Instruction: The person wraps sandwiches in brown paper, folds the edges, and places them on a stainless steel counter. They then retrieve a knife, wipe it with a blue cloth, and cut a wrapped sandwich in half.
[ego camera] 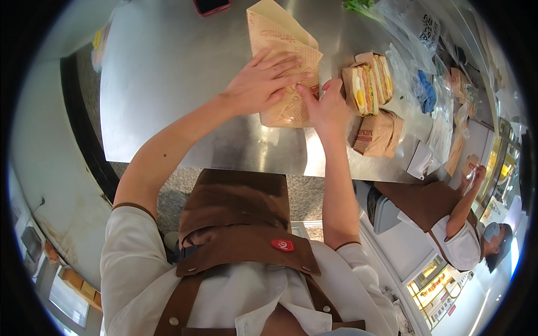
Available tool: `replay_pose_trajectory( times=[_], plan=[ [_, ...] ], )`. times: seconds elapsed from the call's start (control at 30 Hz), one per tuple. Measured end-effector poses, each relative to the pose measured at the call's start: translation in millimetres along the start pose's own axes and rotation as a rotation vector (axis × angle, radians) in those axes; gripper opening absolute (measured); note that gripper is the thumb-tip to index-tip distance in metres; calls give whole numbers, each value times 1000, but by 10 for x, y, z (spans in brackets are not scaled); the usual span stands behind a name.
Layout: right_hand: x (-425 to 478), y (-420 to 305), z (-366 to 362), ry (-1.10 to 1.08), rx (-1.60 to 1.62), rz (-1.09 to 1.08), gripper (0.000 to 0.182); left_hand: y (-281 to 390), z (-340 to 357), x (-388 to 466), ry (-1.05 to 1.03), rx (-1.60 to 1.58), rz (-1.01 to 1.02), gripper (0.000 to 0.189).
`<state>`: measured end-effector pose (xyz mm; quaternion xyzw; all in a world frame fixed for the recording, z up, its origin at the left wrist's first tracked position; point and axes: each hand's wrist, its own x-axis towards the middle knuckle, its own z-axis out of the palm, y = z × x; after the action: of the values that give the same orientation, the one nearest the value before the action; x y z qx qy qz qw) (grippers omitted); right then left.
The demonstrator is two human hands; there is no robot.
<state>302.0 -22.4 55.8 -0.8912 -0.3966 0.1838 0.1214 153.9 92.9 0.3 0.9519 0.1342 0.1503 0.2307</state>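
Observation:
A sheet of printed brown wrapping paper [290,107] is folded into a packet on the steel table, its far end a pointed, raised flap. My left hand [269,82] lies flat over the packet's middle, fingers spread. At the packet's right edge is my right hand [332,107], its thumb touching the paper; the picture does not settle whether it grips. What the paper covers is hidden. Right of that hand, two cut sandwich halves [365,90] in paper show egg and filling on their cut faces. Nearer me sits a closed paper-wrapped packet [378,133].
The stainless steel table [176,92] has its near edge before my apron. Clear plastic bags [441,122], a blue crumpled item [425,92] and green leaves [359,4] lie along the right. A phone [211,6] is at the far edge. A co-worker [454,235] in a brown apron stands at right.

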Motion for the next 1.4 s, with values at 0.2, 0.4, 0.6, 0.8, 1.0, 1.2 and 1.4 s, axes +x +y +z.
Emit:
replay_pose_trajectory(
  times=[0.2, 0.4, 0.6, 0.8, 1.0, 1.2, 1.4],
  plan=[
    [-577, 845, 173, 209, 458, 18, 25, 25, 174, 260, 63, 76, 116, 52],
    [-852, 2810, -1082, 680, 699, 338, 10, 111, 16, 135, -61, 110, 72, 49],
    [-886, 5096, -1738, 581, 813, 691, 16, 205, 52, 343, -198, 151, 110, 50],
    [-641, 5305, -1778, 223, 1177, 592, 13, 235, 34, 292, -210, 199, 80, 51],
    [-906, 5321, -1621, 389, 1634, 369, 9, 261, 74, 296, -213, 235, 79, 51],
    [-883, 5643, -1342, 392, 1716, 400, 11, 309, 70, 332, -206, 240, 89, 51],
    [-1110, 5377, -1342, 328, 1364, 596, 15, 141, 58, 152, -89, 218, 110, 49]
  ],
)
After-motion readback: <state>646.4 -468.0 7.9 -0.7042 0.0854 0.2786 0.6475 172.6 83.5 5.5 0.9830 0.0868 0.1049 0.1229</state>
